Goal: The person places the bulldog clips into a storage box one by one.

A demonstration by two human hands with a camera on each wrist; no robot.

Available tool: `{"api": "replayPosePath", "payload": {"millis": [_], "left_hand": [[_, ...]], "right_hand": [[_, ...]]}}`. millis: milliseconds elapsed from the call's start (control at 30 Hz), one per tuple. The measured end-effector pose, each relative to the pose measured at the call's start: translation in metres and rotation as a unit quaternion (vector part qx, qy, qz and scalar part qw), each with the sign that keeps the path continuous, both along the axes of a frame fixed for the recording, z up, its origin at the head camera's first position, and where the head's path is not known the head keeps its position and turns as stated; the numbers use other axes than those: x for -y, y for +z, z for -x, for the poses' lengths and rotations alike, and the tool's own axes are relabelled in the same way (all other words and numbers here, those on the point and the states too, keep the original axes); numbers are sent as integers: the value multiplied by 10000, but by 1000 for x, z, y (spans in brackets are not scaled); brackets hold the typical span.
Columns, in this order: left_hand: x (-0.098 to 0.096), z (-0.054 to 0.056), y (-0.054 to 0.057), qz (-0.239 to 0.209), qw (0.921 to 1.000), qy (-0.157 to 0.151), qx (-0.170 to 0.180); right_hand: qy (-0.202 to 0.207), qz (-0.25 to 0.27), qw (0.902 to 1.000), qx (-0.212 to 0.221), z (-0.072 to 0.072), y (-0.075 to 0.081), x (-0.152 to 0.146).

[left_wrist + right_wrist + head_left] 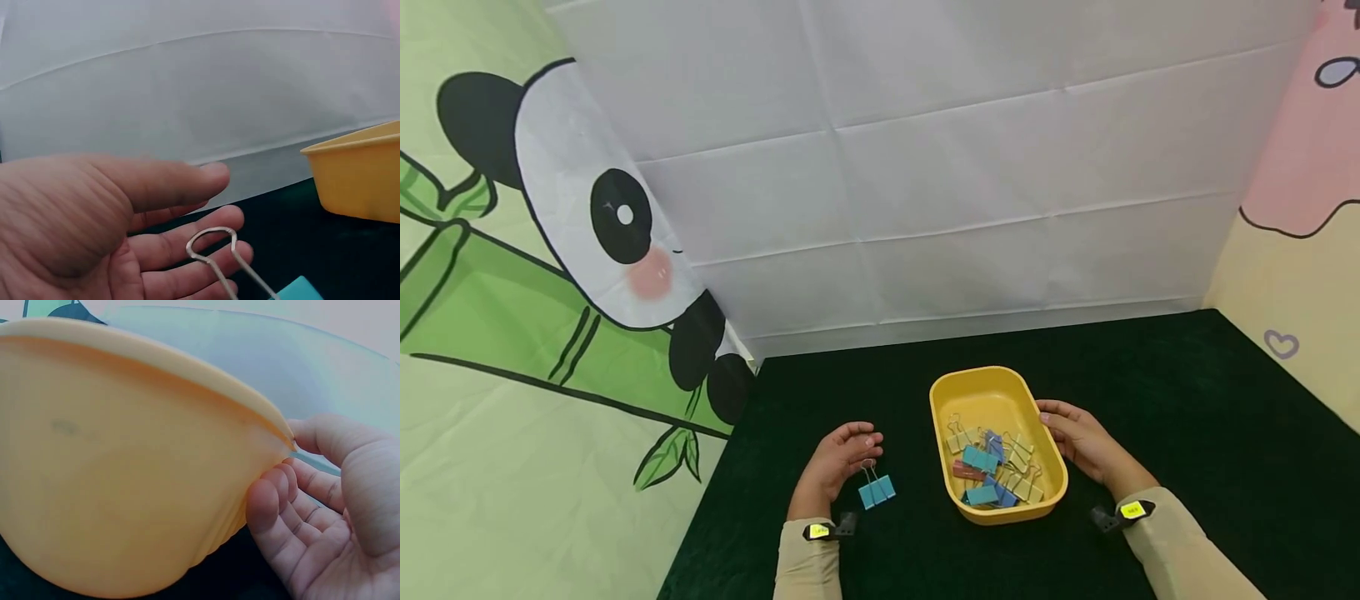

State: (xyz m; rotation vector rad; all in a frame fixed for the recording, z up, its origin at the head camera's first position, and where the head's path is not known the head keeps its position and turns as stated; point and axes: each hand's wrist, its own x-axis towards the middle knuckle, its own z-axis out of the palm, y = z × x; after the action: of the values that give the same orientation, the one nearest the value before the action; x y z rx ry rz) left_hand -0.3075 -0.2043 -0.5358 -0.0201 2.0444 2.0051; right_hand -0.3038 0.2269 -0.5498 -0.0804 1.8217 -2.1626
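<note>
A teal binder clip [877, 492] is beside my left hand [842, 462], its wire handle [212, 232] rising in front of the loosely bent fingers. The left thumb stays apart from that handle, and nothing is pinched; whether a finger touches the wire I cannot tell. My right hand [1086, 446] holds the right side of a yellow plastic bin [988, 382], thumb at the rim and fingertips against the outer wall, as the right wrist view shows. Inside the bin lie several binder clips [981, 458] in teal, blue, pale yellow and red, heaped toward the near end.
A dark green cloth [865, 375] covers the table. Behind it hangs a white creased sheet [925, 208]. A panda-printed panel [587, 208] stands at the left, and a pink and cream panel [1300, 292] borders the right side.
</note>
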Motion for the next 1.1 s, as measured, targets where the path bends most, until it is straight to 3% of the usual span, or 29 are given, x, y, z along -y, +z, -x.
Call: {"api": "replayPosePath", "payload": {"millis": [333, 567, 833, 1100], "left_hand": [[7, 0, -6, -383, 9968, -700, -17], [7, 0, -9, -158, 9962, -854, 30], [9, -5, -3, 56, 9960, -871, 172], [7, -2, -2, 239, 9955, -915, 105]], "right_hand": [[-8, -32, 10000, -15, 7, -2, -7], [38, -41, 10000, 33, 12, -2, -11], [73, -7, 10000, 18, 12, -2, -10], [55, -91, 9999, -28, 12, -1, -11]]}}
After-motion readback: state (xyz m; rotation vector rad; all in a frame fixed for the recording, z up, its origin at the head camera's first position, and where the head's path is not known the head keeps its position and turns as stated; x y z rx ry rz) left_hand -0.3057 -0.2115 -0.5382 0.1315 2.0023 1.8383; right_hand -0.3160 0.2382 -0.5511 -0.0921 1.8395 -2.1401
